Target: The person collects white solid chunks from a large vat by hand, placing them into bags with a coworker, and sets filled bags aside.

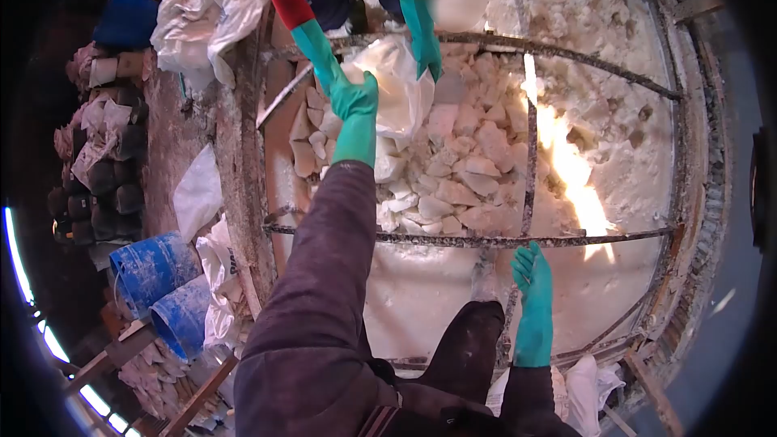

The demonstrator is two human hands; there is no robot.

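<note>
My left hand [354, 105], in a green rubber glove, reaches forward and is closed on the near left edge of a white plastic bag [398, 85]. Another person's gloved hand [324, 65] meets mine at that side, and their other hand [426, 57] is at the bag's far right side. Pale material shows in the bag's mouth. Below the bag lies a heap of whitish lumps [461, 170]. My right hand [532, 275], also gloved, is just below the metal crossbar [453, 240], its fingers curled with nothing visible in them.
Metal bars frame the bed of white material [603, 32]; bright sunlight falls on its right half. Two blue barrels [154, 271] lie at left, near white sacks [220, 283]. More plastic sheeting [206, 12] is piled at upper left. My knee [465, 340] is bent over the near section.
</note>
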